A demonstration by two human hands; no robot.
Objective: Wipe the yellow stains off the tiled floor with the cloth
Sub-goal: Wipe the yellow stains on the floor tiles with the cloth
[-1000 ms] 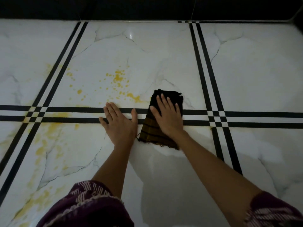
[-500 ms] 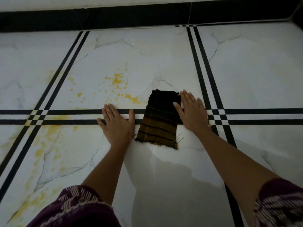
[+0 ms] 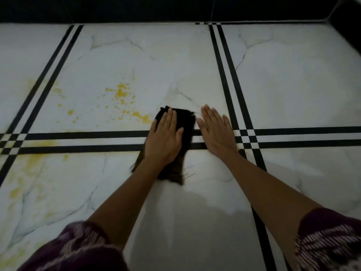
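Note:
A dark checked cloth [image 3: 186,124] lies folded on the white marble-look tiled floor [image 3: 148,61], across the black stripes. My left hand [image 3: 165,139] presses flat on it with straight fingers. My right hand [image 3: 215,132] rests flat on the bare tile just right of the cloth. Yellow splatter stains [image 3: 122,94] spread over the tile to the cloth's left, the nearest blotch [image 3: 143,117] almost touching the cloth's far left corner. Fainter yellow smears [image 3: 33,163] cover the near left tile.
A dark wall base [image 3: 175,8] runs along the far edge of the floor and turns the corner at the far right. Double black stripes [image 3: 293,137] cross the floor in a grid. My patterned purple sleeves fill the bottom corners.
My right hand lifted off the cloth and settled on the tile to its right. My left hand moved right from the bare floor onto the cloth.

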